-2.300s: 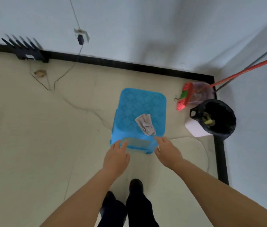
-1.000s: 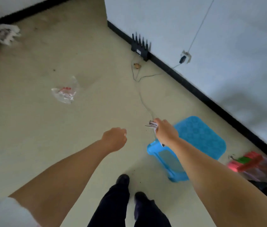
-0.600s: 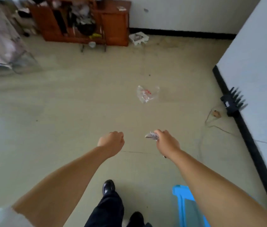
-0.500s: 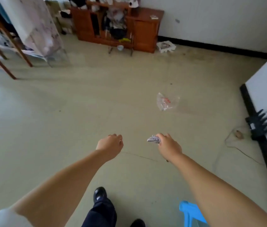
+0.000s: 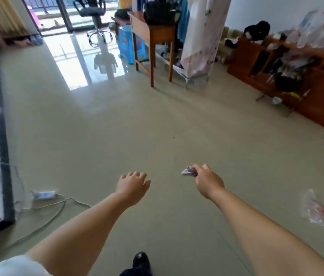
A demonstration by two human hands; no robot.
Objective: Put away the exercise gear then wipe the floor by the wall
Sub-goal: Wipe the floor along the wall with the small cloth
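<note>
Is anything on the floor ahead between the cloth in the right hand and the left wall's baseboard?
Nothing tall. The right hand pinches the cloth; a white adapter and its cable lie beside the baseboard.

Cloth [image 5: 188,171] mostly hidden in right hand [image 5: 209,181] grip; shelf clutter [image 5: 288,62] blurred.

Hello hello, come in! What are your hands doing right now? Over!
Left hand open, holding nothing. Right hand pinching a crumpled cloth. Plastic bag on the floor to the right, white cable by the left wall.
</note>
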